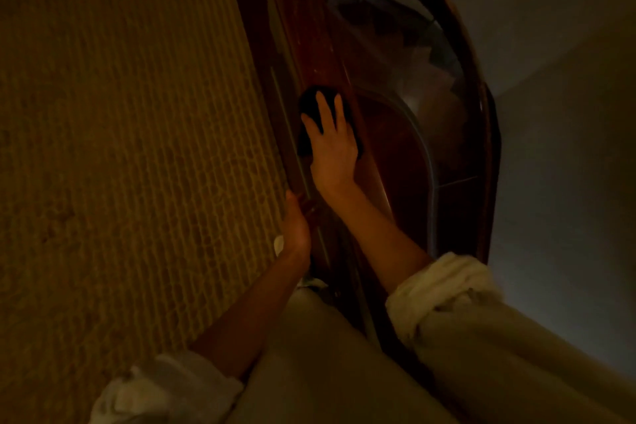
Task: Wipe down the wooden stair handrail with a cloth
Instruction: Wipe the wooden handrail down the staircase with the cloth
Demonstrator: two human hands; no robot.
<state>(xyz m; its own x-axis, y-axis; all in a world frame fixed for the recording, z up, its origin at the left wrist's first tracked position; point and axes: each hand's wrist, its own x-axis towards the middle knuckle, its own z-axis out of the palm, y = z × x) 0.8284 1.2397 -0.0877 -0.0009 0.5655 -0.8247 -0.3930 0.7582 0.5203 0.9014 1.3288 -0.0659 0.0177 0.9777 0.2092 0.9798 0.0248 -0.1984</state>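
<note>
Our right hand, fingers spread, presses the dark cloth onto the handrail; our left hand meets its left edge, grip unclear.

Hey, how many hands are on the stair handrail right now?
2. The right hand presses a dark cloth flat on the handrail; the left hand grips the rail's edge nearer the person.

Nothing legible shows in this dim view. No text, label, brand, number or sign can be read on the dark reddish-brown wooden handrail, the black cloth, the ribbed tan carpet or the cream rolled-up sleeves.
</note>
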